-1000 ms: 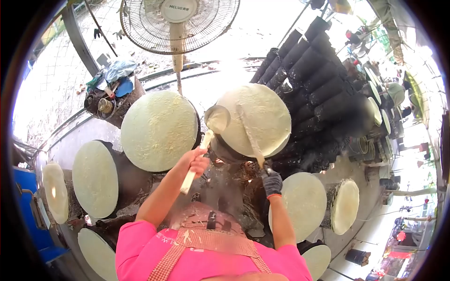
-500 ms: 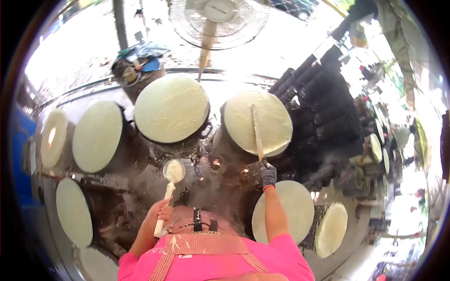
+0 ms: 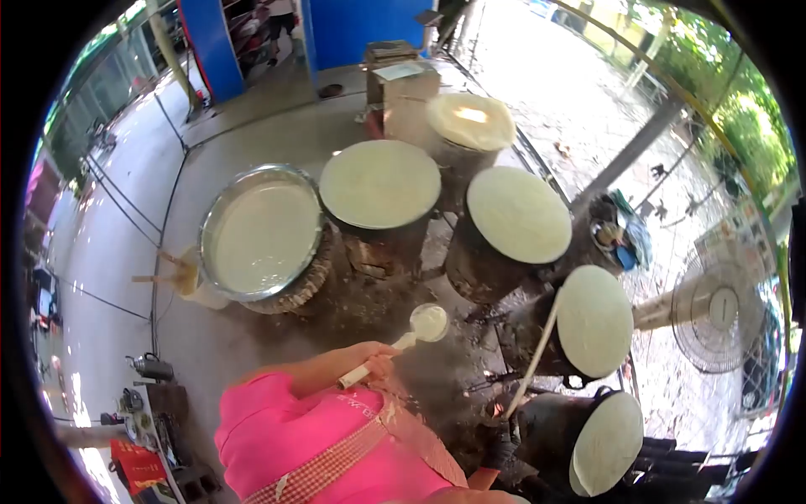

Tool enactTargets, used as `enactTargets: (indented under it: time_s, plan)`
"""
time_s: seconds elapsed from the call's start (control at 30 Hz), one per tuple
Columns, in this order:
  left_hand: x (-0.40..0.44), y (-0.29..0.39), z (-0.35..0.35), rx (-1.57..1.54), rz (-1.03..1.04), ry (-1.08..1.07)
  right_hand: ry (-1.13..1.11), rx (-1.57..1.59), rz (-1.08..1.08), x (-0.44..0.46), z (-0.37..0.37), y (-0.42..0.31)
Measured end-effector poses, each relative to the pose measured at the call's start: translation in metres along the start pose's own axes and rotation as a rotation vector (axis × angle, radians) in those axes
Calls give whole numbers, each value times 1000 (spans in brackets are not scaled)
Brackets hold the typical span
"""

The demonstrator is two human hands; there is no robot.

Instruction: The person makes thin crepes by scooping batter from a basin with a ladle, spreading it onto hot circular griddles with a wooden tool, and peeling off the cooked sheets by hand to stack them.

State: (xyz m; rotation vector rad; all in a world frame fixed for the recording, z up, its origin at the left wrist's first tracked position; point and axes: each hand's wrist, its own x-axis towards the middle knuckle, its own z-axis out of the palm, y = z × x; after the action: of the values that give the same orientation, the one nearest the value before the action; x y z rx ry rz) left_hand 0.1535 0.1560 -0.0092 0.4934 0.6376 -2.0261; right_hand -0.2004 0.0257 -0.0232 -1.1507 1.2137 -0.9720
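Observation:
My left hand point(image 3: 369, 361) is closed around the pale handle of a ladle point(image 3: 430, 322), whose round bowl is smeared with white batter. In my gloved right hand point(image 3: 502, 438), low and partly in shadow, is a long flat wooden stick point(image 3: 534, 359), its tip angled up beside a round steamer top point(image 3: 594, 321). Ahead of the ladle stand another pale steamer top point(image 3: 519, 214) and one further left point(image 3: 379, 183). A wide metal basin point(image 3: 225, 186) of white batter rests on a woven-looking ring at left. Another steamer top point(image 3: 606, 445) lies near my right hand.
A further steamer point(image 3: 472, 124) stands at the back beside stacked cardboard point(image 3: 403, 88). A white bucket point(image 3: 197, 286) with wooden handles is left of the basin. A pedestal fan point(image 3: 718, 311) and a cluttered bin point(image 3: 617, 239) are at right. A metal post point(image 3: 621, 155) leans across behind.
My view has swung left, bringing the batter basin into sight. The stick has come off the round sheet it was lying on. My left hand still holds the ladle.

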Motion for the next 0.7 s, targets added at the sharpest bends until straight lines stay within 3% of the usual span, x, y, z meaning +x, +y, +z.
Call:
enactTargets:
  time_s: [0.07,0.17,0.27,0.3,0.37,0.4,0.47,0.53,0.7]
  plan:
    - [-28,20,-22,-36,40,0,-69,-98,-9,13,44,12]
    - [-74,53,-52,-88,78,4,-120,-488,-85,36,99,56]
    - [-119,84,-79,-139,107,6,-141,-440,-116,39,186,58]
    - [-134,91,-87,-150,114,2,-184,-694,-168,43,213,61]
    - [-161,102,-101,-192,123,-4,-307,-669,32,40,261,43]
    - [-173,107,-106,-199,131,-4,-372,-375,261,33,313,-12]
    - [-194,111,-114,-222,143,-16,-508,-412,173,63,359,27]
    - [-209,112,-123,-247,151,-30,-613,-313,335,69,415,7]
    - [-237,97,-131,-357,201,-213,-584,-268,431,70,478,8]
